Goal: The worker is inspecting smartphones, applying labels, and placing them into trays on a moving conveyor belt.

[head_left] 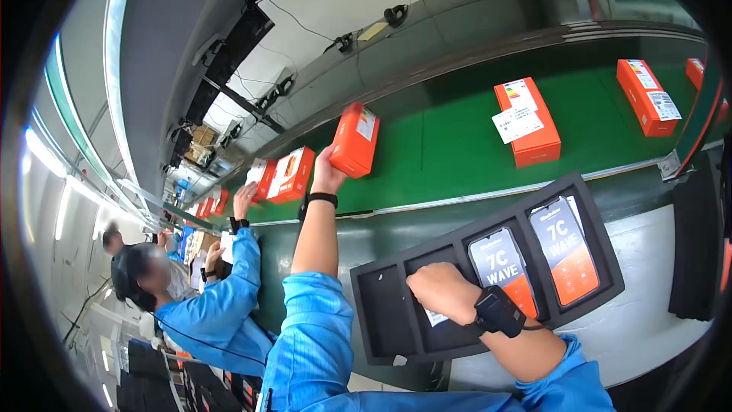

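My left hand (328, 174), stretched out over the green conveyor belt, is closed on the near end of an orange box (355, 143) with a white label on it. Lower right, my right hand (444, 291) is curled with its knuckles up over a compartment of a black foam tray (387, 319). A printed white piece (436, 318) shows just below that hand; whether the fingers grip anything is hidden. Two smartphones with orange and dark screens, one (503, 267) beside my right wrist and another (566, 250) farther right, lie in their own compartments.
On the belt (442, 137) stand more orange boxes, one with labels (528, 122), another (647, 98) at right and one (291, 174) left of my hand. A co-worker in blue (217, 313) works at left, a hand near the boxes. A metal post (694, 126) edges the belt.
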Demonstrator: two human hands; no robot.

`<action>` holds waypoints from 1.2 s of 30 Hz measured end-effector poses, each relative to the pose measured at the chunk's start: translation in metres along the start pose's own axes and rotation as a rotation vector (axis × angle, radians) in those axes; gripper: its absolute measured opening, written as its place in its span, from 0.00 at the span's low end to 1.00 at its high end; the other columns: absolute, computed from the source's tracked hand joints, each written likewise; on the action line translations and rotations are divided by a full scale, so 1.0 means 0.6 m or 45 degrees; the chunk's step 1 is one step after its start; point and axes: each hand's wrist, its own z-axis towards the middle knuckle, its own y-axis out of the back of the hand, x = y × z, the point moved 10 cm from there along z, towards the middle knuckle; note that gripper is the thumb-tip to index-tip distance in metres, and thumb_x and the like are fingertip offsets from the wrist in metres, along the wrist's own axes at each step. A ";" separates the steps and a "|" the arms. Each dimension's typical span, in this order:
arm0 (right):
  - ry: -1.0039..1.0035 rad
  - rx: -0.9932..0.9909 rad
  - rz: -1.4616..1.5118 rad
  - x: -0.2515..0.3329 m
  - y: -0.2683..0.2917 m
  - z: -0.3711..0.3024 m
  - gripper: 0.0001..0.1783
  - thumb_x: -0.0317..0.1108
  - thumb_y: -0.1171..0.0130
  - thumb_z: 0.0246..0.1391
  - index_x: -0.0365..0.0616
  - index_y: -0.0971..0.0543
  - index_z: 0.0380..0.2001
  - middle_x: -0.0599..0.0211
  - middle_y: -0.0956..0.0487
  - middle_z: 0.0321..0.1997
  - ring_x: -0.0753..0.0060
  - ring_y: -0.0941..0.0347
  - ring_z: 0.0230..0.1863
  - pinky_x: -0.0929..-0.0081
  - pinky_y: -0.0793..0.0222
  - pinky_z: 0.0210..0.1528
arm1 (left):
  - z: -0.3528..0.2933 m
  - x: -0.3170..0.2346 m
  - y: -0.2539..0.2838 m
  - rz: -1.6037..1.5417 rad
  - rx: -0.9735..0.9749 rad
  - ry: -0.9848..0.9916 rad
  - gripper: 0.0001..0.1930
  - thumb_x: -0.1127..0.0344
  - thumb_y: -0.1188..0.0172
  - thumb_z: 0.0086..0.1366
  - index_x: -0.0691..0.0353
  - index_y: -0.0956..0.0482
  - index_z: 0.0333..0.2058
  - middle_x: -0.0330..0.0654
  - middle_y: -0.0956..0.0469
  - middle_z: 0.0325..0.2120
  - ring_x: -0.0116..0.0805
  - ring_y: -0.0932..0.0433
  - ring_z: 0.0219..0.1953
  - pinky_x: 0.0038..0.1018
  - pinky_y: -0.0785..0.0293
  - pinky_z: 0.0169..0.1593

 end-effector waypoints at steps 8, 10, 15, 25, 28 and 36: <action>-0.131 -0.946 0.588 -0.029 0.190 -0.026 0.04 0.32 0.39 0.47 0.46 0.19 0.27 0.61 0.23 0.28 0.54 0.27 0.38 0.61 0.31 0.44 | -0.211 -0.020 -0.080 0.962 -0.078 -0.604 0.16 0.59 0.47 0.68 0.62 0.22 0.46 0.39 0.21 0.43 0.28 0.25 0.46 0.25 0.30 0.46; -0.238 -1.062 0.868 -0.066 0.211 -0.033 0.06 0.30 0.37 0.46 0.43 0.18 0.31 0.63 0.22 0.29 0.63 0.26 0.32 0.68 0.31 0.36 | -0.295 0.076 -0.186 0.806 0.435 -0.175 0.25 0.49 0.43 0.66 0.65 0.27 0.51 0.41 0.22 0.43 0.31 0.24 0.46 0.28 0.29 0.48; -0.348 -1.128 1.110 -0.123 0.196 -0.031 0.10 0.27 0.38 0.47 0.40 0.19 0.36 0.66 0.21 0.31 0.72 0.28 0.27 0.75 0.31 0.32 | -0.347 0.147 -0.208 1.019 0.252 -0.010 0.11 0.75 0.36 0.58 0.69 0.19 0.41 0.40 0.18 0.37 0.26 0.21 0.38 0.25 0.26 0.47; -0.256 -1.384 0.814 -0.091 0.245 -0.071 0.20 0.26 0.39 0.47 0.44 0.26 0.46 0.62 0.27 0.47 0.59 0.32 0.46 0.65 0.34 0.52 | -0.173 0.045 0.012 0.653 -0.511 -0.163 0.09 0.61 0.39 0.65 0.60 0.24 0.36 0.34 0.24 0.22 0.22 0.30 0.19 0.18 0.40 0.19; -0.292 -1.431 0.769 -0.106 0.271 -0.095 0.20 0.26 0.40 0.47 0.45 0.26 0.47 0.64 0.27 0.48 0.64 0.31 0.46 0.69 0.33 0.49 | -0.214 0.059 0.005 0.580 -0.578 -0.160 0.13 0.57 0.43 0.67 0.59 0.27 0.42 0.32 0.30 0.22 0.22 0.33 0.18 0.18 0.41 0.19; 0.087 -1.730 1.207 -0.081 0.431 -0.217 0.07 0.26 0.45 0.57 0.40 0.21 0.39 0.75 0.24 0.35 0.87 0.31 0.37 0.86 0.37 0.41 | -0.460 0.221 -0.285 1.258 0.456 -0.046 0.18 0.64 0.42 0.64 0.64 0.24 0.51 0.43 0.28 0.46 0.31 0.26 0.44 0.26 0.27 0.44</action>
